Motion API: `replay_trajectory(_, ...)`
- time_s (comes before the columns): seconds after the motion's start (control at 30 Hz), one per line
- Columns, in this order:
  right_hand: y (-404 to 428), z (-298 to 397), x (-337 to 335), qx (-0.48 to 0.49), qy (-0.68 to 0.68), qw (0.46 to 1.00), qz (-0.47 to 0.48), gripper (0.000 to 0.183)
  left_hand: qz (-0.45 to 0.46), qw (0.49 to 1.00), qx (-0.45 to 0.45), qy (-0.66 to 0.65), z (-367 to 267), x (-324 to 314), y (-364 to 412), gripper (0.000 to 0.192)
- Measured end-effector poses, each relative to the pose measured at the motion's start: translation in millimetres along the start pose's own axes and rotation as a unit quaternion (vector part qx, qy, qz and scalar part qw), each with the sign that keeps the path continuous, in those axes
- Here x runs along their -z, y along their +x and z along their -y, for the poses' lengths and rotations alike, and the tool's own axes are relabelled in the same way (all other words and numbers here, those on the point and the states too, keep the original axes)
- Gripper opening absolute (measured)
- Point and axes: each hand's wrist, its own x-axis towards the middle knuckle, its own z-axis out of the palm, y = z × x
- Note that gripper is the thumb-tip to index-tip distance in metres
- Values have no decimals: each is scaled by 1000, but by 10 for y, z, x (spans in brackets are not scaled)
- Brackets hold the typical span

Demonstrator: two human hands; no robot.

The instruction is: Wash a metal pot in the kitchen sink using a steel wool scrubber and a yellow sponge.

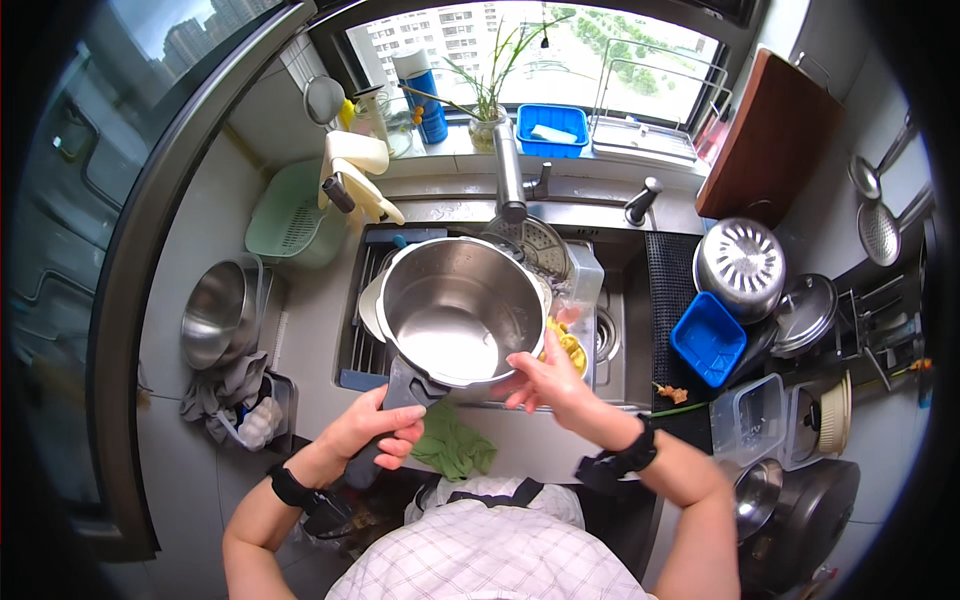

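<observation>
A stainless steel pot with a long dark handle is held over the sink, its inside facing up. My left hand grips that handle, thumb on top. At the pot's lower right rim is my right hand, fingers spread; whether its fingertips touch the rim is hard to tell. Under and beside the pot lie a perforated metal steamer plate, a clear plastic container and yellow pieces partly hidden by the pot. The faucet stands just behind the pot.
A green cloth lies on the counter's front edge. Left stand a green colander and a steel bowl. To the right are a blue plastic tray, an upturned metal pot, a lid and a wooden cutting board.
</observation>
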Motion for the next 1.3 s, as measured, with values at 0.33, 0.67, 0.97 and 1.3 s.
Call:
replay_trajectory(0.33,932,1852,1110,328,-688,633,-137,22,130,990,-6,-46,38,283,396,14)
replay_trajectory(0.67,2257,2058,1132,370,-672,641,0,10,164,984,31,-60,-88,302,636,61)
replay_trajectory(0.97,2073,1787,1286,70,-440,894,38,40,183,979,49,-78,-132,278,681,49)
replay_trajectory(1.3,1817,1841,890,157,-453,877,43,28,149,989,10,23,74,456,805,42)
